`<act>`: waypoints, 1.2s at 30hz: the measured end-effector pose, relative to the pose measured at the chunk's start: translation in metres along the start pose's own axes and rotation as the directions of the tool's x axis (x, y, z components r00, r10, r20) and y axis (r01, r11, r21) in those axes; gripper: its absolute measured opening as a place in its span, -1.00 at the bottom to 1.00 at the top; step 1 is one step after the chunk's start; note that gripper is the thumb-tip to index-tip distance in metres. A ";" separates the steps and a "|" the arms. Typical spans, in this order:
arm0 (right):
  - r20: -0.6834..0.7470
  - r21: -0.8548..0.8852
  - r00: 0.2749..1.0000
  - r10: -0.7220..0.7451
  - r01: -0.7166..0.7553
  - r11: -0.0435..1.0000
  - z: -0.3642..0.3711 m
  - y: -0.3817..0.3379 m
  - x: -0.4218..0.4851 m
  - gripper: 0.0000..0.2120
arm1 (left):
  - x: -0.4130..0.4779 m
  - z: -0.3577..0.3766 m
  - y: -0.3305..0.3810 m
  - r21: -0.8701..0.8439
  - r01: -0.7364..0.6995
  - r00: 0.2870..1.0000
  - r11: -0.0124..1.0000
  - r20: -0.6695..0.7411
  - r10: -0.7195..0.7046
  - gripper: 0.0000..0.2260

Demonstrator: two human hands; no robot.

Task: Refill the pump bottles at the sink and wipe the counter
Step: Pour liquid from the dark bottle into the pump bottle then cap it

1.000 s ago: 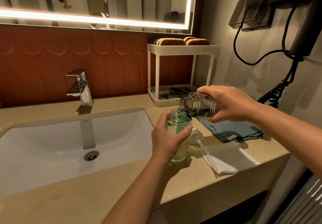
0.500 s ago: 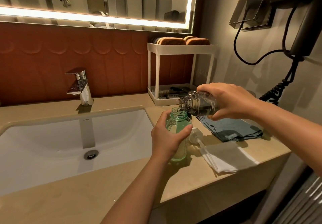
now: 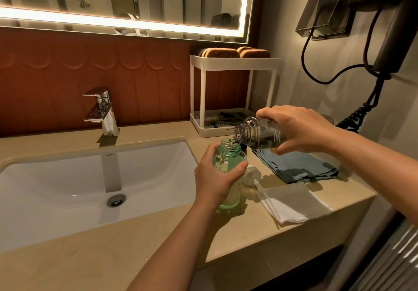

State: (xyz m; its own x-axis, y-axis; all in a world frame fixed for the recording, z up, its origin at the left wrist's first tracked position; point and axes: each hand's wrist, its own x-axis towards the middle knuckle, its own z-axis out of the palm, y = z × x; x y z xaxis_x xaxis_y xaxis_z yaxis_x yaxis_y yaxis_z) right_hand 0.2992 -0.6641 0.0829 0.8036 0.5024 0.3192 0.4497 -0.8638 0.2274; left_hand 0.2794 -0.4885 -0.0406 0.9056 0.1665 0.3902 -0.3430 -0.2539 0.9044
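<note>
My left hand point(image 3: 217, 177) grips a green-tinted clear bottle point(image 3: 229, 152) that stands upright on the beige counter point(image 3: 113, 256), just right of the sink. Its neck is uncapped. My right hand point(image 3: 298, 130) holds a clear bottle point(image 3: 257, 135) tipped on its side, its open mouth over the green bottle's neck. A thin stream of clear liquid runs from it into the green bottle. A white pump head with its tube point(image 3: 254, 175) lies on the counter beside the green bottle.
A white basin point(image 3: 67, 177) with a chrome tap point(image 3: 101, 112) fills the left. A folded blue cloth point(image 3: 298, 166) and a white cloth point(image 3: 294, 202) lie at the right. A white two-tier rack point(image 3: 233, 62) stands against the wall. A corded hair dryer point(image 3: 384, 41) hangs on the right wall.
The clear bottle has tipped slightly further and liquid now runs into the green bottle. Both hands stay in nearly the same place.
</note>
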 end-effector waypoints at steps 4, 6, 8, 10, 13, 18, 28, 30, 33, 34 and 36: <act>0.002 0.003 1.000 -0.005 0.005 1.000 -0.001 0.001 0.000 -0.22 | 0.000 0.000 0.000 0.000 -0.003 1.000 1.000 0.003 0.003 -0.39; 0.001 -0.002 1.000 -0.007 0.007 1.000 -0.002 0.001 0.001 -0.22 | -0.001 0.000 0.001 0.000 -0.008 1.000 1.000 0.001 0.008 -0.37; -0.003 -0.011 1.000 -0.007 0.007 1.000 -0.003 0.001 0.001 -0.21 | 0.000 0.000 0.000 -0.002 -0.008 1.000 1.000 0.000 0.008 -0.35; -0.004 -0.018 1.000 -0.006 0.006 1.000 -0.004 0.001 0.002 -0.20 | 0.000 0.000 -0.001 0.000 -0.010 1.000 1.000 0.001 0.010 -0.37; 0.000 -0.031 1.000 -0.007 0.007 1.000 -0.004 0.000 0.001 -0.20 | 0.000 0.000 -0.002 0.002 -0.018 1.000 1.000 0.004 0.018 -0.39; -0.001 -0.033 1.000 -0.006 0.006 0.999 -0.005 0.001 0.000 -0.20 | 0.001 0.000 -0.002 0.000 -0.029 1.000 1.000 0.005 0.029 -0.46; 0.001 -0.051 1.000 -0.009 0.009 0.999 -0.007 -0.001 0.000 -0.21 | 0.002 0.000 -0.003 -0.002 -0.042 0.999 0.999 0.007 0.042 -0.51; 0.004 -0.056 1.000 -0.008 0.008 0.998 -0.007 0.000 0.000 -0.21 | 0.002 0.000 -0.003 -0.002 -0.037 0.999 0.999 0.003 0.037 -0.49; 0.002 -0.064 1.000 -0.015 0.015 0.998 -0.007 0.000 0.000 -0.21 | 0.002 -0.001 -0.003 -0.007 -0.037 0.999 0.999 0.002 0.037 -0.50; 0.001 -0.065 1.000 -0.020 0.020 0.998 -0.007 0.000 0.001 -0.21 | 0.002 0.000 -0.003 -0.004 -0.038 0.999 0.999 0.001 0.038 -0.49; 0.002 -0.066 1.000 -0.026 0.026 0.997 -0.007 0.001 0.001 -0.21 | 0.002 0.000 -0.004 -0.006 -0.041 0.999 0.999 0.000 0.041 -0.48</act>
State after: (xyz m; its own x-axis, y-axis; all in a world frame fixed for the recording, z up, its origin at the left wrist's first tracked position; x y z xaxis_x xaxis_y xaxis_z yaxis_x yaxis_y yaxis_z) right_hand 0.2974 -0.6640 0.0899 0.7921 0.5249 0.3116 0.4439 -0.8457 0.2962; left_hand 0.2825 -0.4869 -0.0431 0.8909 0.1556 0.4268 -0.3812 -0.2547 0.8887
